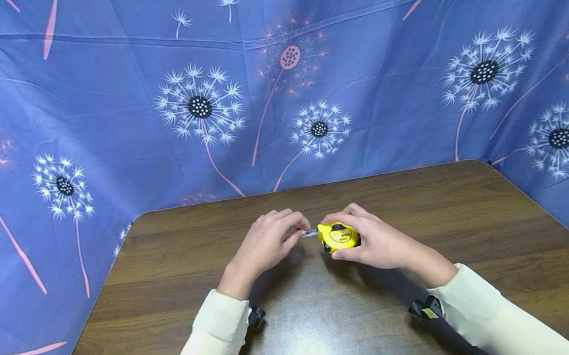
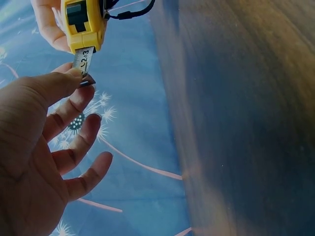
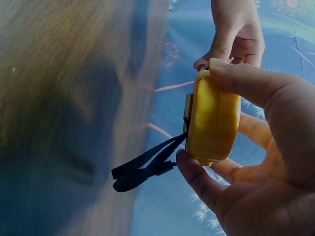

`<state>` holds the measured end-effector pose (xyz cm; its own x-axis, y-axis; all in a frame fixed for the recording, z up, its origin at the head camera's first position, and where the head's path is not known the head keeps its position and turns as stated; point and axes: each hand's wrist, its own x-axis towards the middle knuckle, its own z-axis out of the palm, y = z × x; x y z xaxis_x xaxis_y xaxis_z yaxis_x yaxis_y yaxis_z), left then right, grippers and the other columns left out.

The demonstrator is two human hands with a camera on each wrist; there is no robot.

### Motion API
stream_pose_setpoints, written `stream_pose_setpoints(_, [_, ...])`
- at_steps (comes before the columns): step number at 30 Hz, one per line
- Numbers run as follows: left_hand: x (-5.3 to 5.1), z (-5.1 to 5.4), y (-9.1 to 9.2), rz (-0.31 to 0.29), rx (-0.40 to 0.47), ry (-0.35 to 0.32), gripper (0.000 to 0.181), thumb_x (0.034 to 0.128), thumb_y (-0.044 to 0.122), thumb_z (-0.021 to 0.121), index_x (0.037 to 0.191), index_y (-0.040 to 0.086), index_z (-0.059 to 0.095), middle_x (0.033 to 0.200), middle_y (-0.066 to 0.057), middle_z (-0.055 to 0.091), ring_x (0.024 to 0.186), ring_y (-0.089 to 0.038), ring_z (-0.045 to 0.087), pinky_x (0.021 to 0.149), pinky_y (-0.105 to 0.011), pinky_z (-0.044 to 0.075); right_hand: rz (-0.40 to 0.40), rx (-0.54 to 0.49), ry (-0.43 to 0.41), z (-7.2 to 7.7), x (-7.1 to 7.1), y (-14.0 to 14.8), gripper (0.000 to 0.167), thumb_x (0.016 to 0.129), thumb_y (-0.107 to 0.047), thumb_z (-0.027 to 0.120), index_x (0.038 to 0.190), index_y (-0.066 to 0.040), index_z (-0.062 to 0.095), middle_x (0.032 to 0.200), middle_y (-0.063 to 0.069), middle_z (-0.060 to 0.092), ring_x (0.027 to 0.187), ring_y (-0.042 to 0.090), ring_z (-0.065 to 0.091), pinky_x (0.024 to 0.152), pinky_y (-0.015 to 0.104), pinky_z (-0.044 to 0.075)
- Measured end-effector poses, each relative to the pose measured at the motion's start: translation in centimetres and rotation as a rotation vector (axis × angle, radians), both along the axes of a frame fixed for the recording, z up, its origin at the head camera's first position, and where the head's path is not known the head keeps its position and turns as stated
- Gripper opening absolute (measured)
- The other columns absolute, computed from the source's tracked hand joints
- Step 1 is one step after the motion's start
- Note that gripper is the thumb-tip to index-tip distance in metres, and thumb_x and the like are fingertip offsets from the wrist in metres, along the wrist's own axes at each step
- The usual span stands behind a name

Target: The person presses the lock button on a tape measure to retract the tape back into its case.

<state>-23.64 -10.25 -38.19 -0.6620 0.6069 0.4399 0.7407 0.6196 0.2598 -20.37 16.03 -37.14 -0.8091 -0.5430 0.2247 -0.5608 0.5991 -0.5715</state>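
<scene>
A yellow tape measure [image 1: 339, 236] is held above the table by my right hand [image 1: 374, 240], thumb and fingers around its case. In the right wrist view, a black wrist strap [image 3: 142, 169] hangs from the yellow case [image 3: 212, 120]. My left hand [image 1: 272, 238] pinches the end of the metal blade [image 1: 311, 233] between thumb and index finger. A short length of this blade [image 2: 83, 60], with printed numbers, sticks out of the case in the left wrist view. There the other fingers [image 2: 81, 145] of the left hand are spread and loosely bent.
The brown wooden table [image 1: 170, 282] spreads under both hands, its far edge against a blue curtain [image 1: 257, 116] with dandelion prints. Small black devices [image 1: 425, 308] are worn at both wrists below cream sleeves [image 1: 486, 312]. Light glares off the table's near side.
</scene>
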Motion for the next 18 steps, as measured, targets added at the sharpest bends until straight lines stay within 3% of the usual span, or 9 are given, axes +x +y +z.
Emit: stream_pose_setpoints(18, [-0.15, -0.37, 0.1, 0.032, -0.028, 0.048, 0.011, 0.0972, 0.018, 0.073, 0.104, 0.026, 0.071, 0.098, 0.012, 0.069, 0.088, -0.014, 0.064, 0.075, -0.036, 0.051, 0.001, -0.017, 0.048, -0.54, -0.29, -0.49, 0.061, 0.084, -0.023, 0.089, 0.138, -0.019, 0.062, 0.115, 0.005, 0.055, 0.098, 0.016, 0.053, 0.077, 0.034, 0.051])
